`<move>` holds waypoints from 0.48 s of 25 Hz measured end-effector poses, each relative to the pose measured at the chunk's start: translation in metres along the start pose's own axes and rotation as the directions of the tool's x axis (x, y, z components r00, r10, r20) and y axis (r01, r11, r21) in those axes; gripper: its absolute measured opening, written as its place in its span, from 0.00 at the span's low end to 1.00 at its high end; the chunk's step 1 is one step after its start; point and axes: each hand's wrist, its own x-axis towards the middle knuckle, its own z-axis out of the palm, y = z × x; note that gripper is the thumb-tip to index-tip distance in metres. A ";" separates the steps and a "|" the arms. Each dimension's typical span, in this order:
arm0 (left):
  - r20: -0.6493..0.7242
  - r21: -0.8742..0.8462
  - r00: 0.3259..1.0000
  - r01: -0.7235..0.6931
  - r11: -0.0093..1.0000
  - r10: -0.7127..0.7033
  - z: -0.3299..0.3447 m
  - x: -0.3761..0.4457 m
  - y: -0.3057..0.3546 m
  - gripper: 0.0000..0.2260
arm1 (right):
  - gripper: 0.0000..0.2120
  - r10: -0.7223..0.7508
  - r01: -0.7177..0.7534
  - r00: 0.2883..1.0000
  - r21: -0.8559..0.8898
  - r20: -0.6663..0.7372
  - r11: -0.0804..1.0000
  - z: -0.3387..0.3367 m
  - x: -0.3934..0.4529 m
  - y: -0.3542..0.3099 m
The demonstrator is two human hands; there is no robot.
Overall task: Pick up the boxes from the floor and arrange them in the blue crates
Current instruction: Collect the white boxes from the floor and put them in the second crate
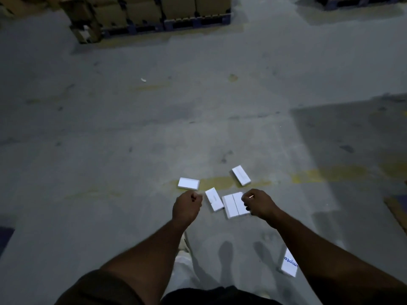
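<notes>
Several flat white boxes lie on the grey concrete floor in front of me. One box (pixel 188 183) lies at the left and another (pixel 241 175) at the far right. A third box (pixel 214 199) lies between my hands, next to a pair of boxes (pixel 233 205) lying side by side. A box with blue print (pixel 289 264) lies close by, beside my right forearm. My left hand (pixel 187 204) hangs in a fist above the floor and holds nothing. My right hand (pixel 258 203) has curled fingers that overlap the right edge of the pair. A thin pale sliver shows at its fingertips. No blue crate is in view.
Stacked brown cartons on dark pallets (pixel 158 16) stand at the far end, with another pallet (pixel 352 3) at the top right. A dark blue shape (pixel 4 236) sits at the left edge. Worn yellow floor markings (pixel 326 175) cross the floor. My foot (pixel 182 245) shows below.
</notes>
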 end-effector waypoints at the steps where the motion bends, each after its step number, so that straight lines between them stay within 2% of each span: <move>1: -0.001 0.007 1.000 0.003 1.000 -0.003 -0.008 0.017 -0.002 0.13 | 0.07 0.017 -0.017 1.000 0.003 0.002 1.000 0.009 0.015 -0.007; 6: 0.077 0.093 0.994 -0.081 0.992 0.074 -0.049 0.127 -0.003 0.14 | 0.03 0.120 -0.118 0.989 0.029 -0.092 0.993 0.067 0.092 -0.046; 12: 0.229 0.250 0.969 -0.151 0.957 0.093 -0.081 0.227 0.007 0.14 | 0.02 0.203 -0.190 0.970 0.106 -0.132 0.976 0.127 0.133 -0.095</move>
